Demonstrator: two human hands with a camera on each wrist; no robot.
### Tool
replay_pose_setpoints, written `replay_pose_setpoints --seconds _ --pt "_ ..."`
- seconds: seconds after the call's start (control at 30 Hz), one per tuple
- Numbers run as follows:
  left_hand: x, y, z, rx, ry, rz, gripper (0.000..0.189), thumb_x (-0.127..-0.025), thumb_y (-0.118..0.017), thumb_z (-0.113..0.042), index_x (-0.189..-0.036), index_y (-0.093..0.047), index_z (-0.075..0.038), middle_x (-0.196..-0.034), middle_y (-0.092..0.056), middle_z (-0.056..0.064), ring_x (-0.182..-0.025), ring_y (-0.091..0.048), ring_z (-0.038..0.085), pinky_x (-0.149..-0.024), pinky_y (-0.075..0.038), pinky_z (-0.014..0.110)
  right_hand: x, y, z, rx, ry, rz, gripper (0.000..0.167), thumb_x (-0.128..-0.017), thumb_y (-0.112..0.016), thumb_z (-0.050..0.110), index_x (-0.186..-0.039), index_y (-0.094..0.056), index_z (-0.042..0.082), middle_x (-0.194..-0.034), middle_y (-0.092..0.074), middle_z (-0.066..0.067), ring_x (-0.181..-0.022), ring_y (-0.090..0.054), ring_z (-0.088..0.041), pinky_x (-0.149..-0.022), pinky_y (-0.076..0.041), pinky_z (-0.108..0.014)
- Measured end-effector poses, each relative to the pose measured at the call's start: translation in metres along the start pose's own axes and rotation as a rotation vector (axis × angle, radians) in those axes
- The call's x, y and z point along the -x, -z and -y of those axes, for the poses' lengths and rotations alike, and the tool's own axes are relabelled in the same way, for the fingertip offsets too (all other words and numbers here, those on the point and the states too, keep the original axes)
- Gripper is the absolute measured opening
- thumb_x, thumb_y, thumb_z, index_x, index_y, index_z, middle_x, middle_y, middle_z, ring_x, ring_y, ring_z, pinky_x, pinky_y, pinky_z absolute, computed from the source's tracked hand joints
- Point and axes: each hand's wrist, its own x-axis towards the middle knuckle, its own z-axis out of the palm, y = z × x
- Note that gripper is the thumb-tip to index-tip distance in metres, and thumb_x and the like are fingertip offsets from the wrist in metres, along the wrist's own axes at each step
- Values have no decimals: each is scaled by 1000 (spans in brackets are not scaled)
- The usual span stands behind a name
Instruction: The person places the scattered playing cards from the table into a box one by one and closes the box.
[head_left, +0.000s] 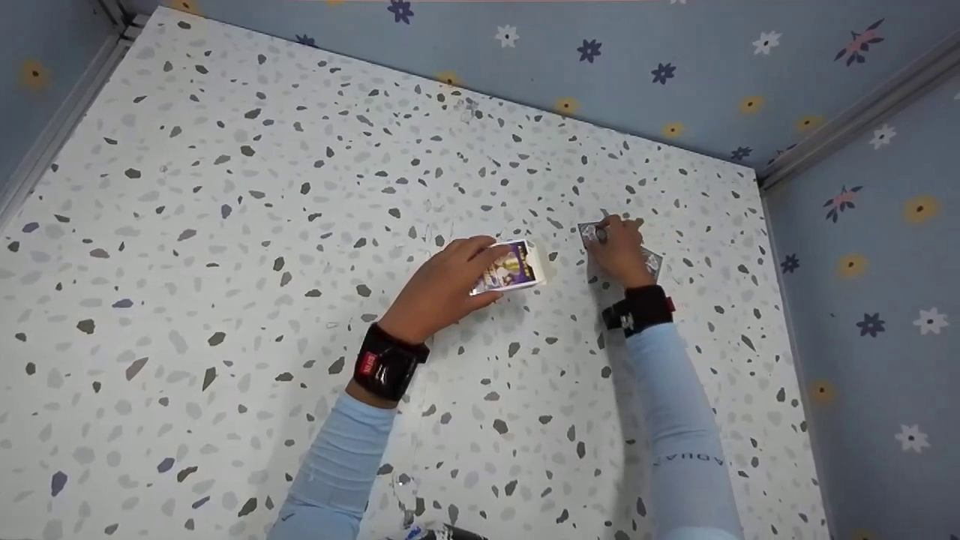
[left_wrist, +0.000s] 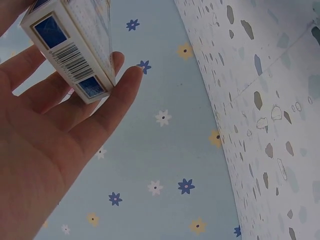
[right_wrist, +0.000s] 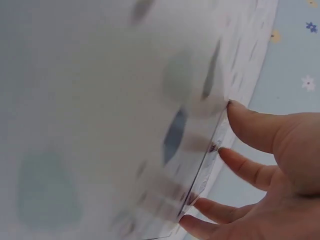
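My left hand [head_left: 446,281] grips a small card box [head_left: 514,266], thumb on one side and fingers on the other. A purple and yellow picture covers its top in the head view, and a pale flap shows at its right end. The box's end [left_wrist: 72,56] with a barcode faces the left wrist camera. To the right, my right hand [head_left: 621,251] rests on a thin card with a silvery pattern [head_left: 652,262] lying on the table, covering its middle. In the right wrist view the fingertips [right_wrist: 240,117] touch the card's edge, spread apart.
A white speckled table [head_left: 225,300] lies under both hands. Blue flowered panels [head_left: 862,262] border it at the back and sides. A partly seen dark and shiny object [head_left: 442,532] is at the bottom edge of the head view.
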Motion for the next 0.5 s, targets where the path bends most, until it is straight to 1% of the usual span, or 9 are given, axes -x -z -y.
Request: replay_pose_setpoints --seconds 0.1,0.17,0.23,0.3,0.37,0.43,0.5 --pt "0 0 0 -2 -7 -2 58 -83 -70 -28 -134 -50 -11 -131 -52 10 -121 -50 24 -100 -45 36 4 -4 10 -27 -20 27 52 -90 -59 23 -132 -36 3 -140 -22 -30 -130 -24 -44 -101 -36 -55" --pt "0 1 0 -5 -10 0 58 -83 -70 -28 -134 -50 -11 -131 -52 10 -121 -50 24 -101 -44 35 7 -7 16 -56 -37 21 60 -87 -63 22 -135 -31 5 -138 -20 -29 -129 -24 -43 -101 -37 -54" --pt "0 2 -1 -9 -11 0 58 -83 -70 -29 -134 -50 -11 -131 -52 10 -120 -50 24 -101 -44 35 8 -9 22 -84 -52 -9 71 -83 -68 19 -139 -26 7 -135 -20 -28 -127 -25 -42 -100 -37 -52" --pt "0 2 -1 -15 -8 1 58 -83 -70 -30 -134 -50 -11 -131 -52 9 -121 -50 24 -101 -44 35 9 -12 26 -104 -66 -55 82 -79 -73 16 -142 -21 9 -132 -22 -27 -124 -28 -41 -99 -38 -50" --pt "0 2 -1 -19 -6 1 58 -83 -70 -30 -134 -50 -11 -131 -52 9 -120 -50 24 -101 -44 34 10 -14 29 -130 -75 -97 90 -76 -75 11 -144 -17 11 -129 -24 -27 -121 -31 -39 -97 -39 -47" --pt "0 1 -1 -16 -3 0 58 -83 -70 -29 -134 -50 -11 -131 -52 9 -120 -50 23 -100 -45 34 11 -16 32 -146 -71 -122 93 -76 -74 6 -146 -14 13 -126 -25 -25 -115 -34 -35 -94 -41 -43" --pt "0 1 0 -11 -2 -5 58 -83 -70 -28 -134 -50 -11 -130 -52 9 -119 -50 23 -100 -45 34 12 -17 34 -166 -65 -125 92 -77 -71 2 -147 -13 13 -123 -25 -23 -108 -35 -31 -89 -42 -39"
